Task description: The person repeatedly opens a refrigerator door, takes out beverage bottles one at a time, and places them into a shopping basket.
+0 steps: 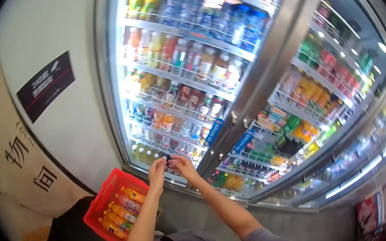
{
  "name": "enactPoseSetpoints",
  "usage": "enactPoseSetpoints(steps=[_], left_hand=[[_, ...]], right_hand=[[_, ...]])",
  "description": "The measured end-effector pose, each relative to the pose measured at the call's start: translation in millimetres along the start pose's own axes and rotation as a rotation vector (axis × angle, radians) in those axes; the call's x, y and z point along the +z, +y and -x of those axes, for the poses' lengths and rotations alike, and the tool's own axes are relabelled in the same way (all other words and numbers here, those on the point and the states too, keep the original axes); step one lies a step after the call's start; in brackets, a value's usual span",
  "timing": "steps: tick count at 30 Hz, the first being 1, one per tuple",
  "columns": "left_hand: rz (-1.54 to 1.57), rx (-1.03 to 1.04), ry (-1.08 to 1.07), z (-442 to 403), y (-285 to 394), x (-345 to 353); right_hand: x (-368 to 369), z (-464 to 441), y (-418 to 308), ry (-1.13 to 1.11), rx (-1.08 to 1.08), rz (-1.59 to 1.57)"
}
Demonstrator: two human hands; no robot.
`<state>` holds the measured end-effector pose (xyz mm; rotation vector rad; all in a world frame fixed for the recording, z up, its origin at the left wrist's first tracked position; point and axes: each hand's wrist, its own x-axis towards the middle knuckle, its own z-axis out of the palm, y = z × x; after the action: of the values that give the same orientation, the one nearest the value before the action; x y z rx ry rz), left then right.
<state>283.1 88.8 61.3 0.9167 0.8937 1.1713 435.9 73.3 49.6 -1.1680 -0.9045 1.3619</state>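
My left hand (157,172) and my right hand (184,166) are held close together in front of the lower part of a glass-doored drinks fridge (275,81). The fingers of both are curled toward each other. Between the fingertips shows a small dark thing (167,160), too small and blurred to name. Below and left of my hands stands a red plastic basket (93,210), with several bottles of orange drink (122,212) and a pinkish bottle (128,203) lying side by side in it.
Several lit shelves of bottles (190,58) fill the fridge behind the glass. Steel door frames (285,46) run diagonally to the right. On the left is a pale wall with a black sign (46,87). Grey floor (180,209) lies below.
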Motion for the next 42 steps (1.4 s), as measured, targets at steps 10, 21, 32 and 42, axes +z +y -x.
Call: enactPoseSetpoints(steps=[10, 21, 32, 42], left_hand=[[-0.024, 0.089, -0.361, 8.5, 14.0, 171.2], [-0.031, 0.085, -0.459, 28.2, 26.1, 229.0], [-0.062, -0.030, -0.571, -11.4, 56.0, 235.3], [-0.081, -0.117, -0.578, -41.4, 19.5, 204.3]], right_hand=[[-145.6, 88.5, -112.7, 0.549, -0.459, 0.085], [-162.2, 95.3, -141.7, 0.665, -0.461, 0.282], [-150.2, 48.9, -167.7, 0.853, -0.312, 0.392], [-144.8, 16.8, -146.0, 1.189, -0.499, 0.665]])
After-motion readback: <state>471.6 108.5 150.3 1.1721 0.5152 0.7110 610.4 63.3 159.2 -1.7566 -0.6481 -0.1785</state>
